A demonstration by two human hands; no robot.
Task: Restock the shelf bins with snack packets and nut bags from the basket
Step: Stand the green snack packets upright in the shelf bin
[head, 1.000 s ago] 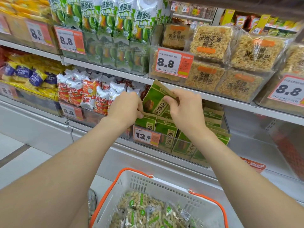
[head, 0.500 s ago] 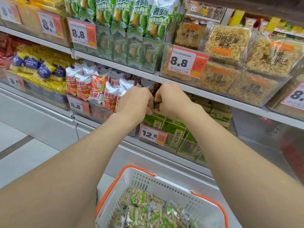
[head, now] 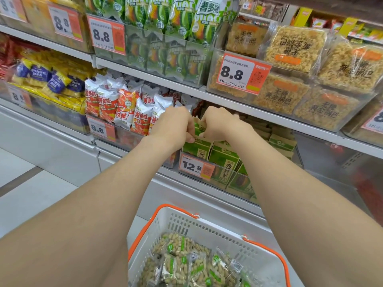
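One green packet [head: 199, 130] upright, top upward

two hands [head: 174, 127] [head: 222, 125], one basket [head: 209, 226], one held green packet [head: 198, 129].

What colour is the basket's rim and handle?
Orange rim on a white basket; head view shows it best.

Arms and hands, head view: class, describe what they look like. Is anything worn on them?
The left forearm and right forearm are bare as far as the frame shows: no sleeves. The left hand and right hand wear no gloves, and neither wrist carries a watch or bracelet. Rings cannot be ruled out, since most fingers are hidden.
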